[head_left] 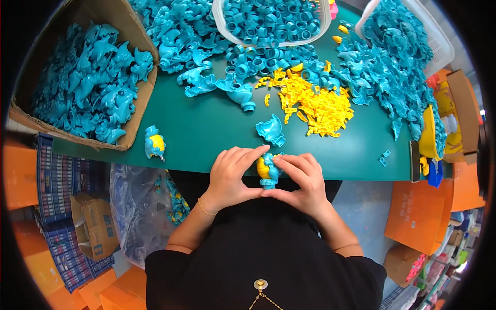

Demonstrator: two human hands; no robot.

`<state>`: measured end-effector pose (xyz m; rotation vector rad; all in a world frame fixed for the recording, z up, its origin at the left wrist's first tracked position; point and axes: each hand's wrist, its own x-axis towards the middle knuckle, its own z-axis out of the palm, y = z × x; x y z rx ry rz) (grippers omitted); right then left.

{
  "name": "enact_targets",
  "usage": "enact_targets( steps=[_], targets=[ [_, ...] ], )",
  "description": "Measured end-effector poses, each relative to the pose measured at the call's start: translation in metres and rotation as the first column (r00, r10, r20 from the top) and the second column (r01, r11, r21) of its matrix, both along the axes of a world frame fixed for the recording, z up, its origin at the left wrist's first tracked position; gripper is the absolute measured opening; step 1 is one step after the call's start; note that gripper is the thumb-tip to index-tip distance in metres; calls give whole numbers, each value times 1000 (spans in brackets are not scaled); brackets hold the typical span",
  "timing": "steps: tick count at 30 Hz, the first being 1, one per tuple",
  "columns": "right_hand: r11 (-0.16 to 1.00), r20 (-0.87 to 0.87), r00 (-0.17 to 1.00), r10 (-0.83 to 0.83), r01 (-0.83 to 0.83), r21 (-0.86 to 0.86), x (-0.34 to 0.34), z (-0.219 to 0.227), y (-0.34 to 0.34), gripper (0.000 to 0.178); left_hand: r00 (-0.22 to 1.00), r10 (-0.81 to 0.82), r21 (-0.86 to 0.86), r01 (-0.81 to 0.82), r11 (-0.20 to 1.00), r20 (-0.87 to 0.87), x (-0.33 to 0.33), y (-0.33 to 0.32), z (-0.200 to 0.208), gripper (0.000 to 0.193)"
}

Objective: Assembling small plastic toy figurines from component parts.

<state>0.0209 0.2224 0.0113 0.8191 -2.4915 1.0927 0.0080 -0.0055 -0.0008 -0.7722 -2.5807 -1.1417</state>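
Between my two hands, at the table's near edge, is a small teal and yellow plastic toy figure. My left hand pinches it from the left, with the forefinger at its top and the thumb low by its teal base. From the right, my right hand presses fingertips on its upper side and a thumb at the bottom. Just beyond the fingers lies a hollow teal shell piece. A similar teal and yellow figure with a small metal bit at its lower end rests farther left on the table.
On the green table lie a yellow parts pile and heaps of teal shells. A cardboard box of teal pieces stands left; a clear tub of teal rings is at the back. A yellow scoop-like container sits right.
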Motion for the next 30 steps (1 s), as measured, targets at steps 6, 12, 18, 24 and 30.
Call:
enact_targets(
  steps=[6,12,18,24,30],
  targets=[
    [999,-52,999,-17,19,39,2,-2,-4,76,1000,3,21,-3,1000,-29,0,-2,-2,92],
    [999,-70,997,-23,25,31,5,-4,-2,75,999,4,16,-3,1000,-32,0,-2,-4,92],
    [1000,-39,999,-4,5,27,4,-4,-1,75,1000,-5,9,6,1000,-22,1,-3,-3,92],
    [993,31,997,68,-70,94,-3,7,0,74,999,7,18,-6,1000,-36,-1,-2,-5,92],
    [981,133,981,141,-156,116,-5,8,11,73,1000,19,17,-18,1000,-18,0,-1,-2,91]
  ],
)
